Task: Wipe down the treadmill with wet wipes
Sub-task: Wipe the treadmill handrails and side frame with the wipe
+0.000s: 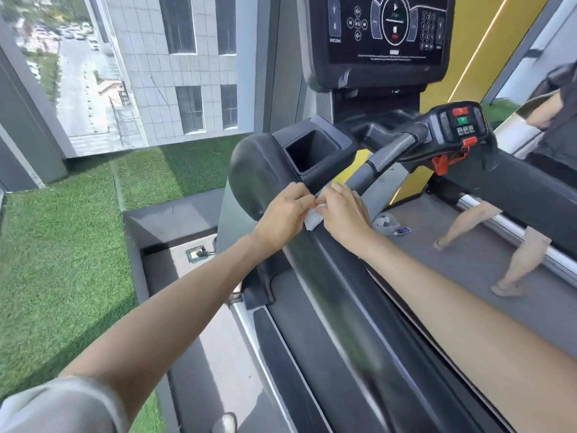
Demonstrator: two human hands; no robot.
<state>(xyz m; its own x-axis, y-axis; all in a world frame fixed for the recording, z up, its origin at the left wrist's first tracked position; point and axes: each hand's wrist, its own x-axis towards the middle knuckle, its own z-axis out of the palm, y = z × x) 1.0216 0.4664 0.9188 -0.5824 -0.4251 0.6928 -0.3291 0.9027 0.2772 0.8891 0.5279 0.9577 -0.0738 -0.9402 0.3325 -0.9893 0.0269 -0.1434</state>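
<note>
A black and grey treadmill fills the right half of the head view, with its left side rail (331, 307) running toward me. My left hand (281, 217) and my right hand (342, 214) meet over the front of that rail, just below the cup holder (312, 148). Between them is a small white wet wipe (312, 220), pinched by fingers of both hands. Most of the wipe is hidden behind my hands. The console screen (384, 32) stands above, dark with white symbols.
A grey handlebar (384, 157) with red and green buttons (461, 120) juts out right of my hands. A crumpled wrapper (385, 223) lies on the belt. A mirror at right reflects a person's legs (505, 264). Green turf (62, 260) and a window lie left.
</note>
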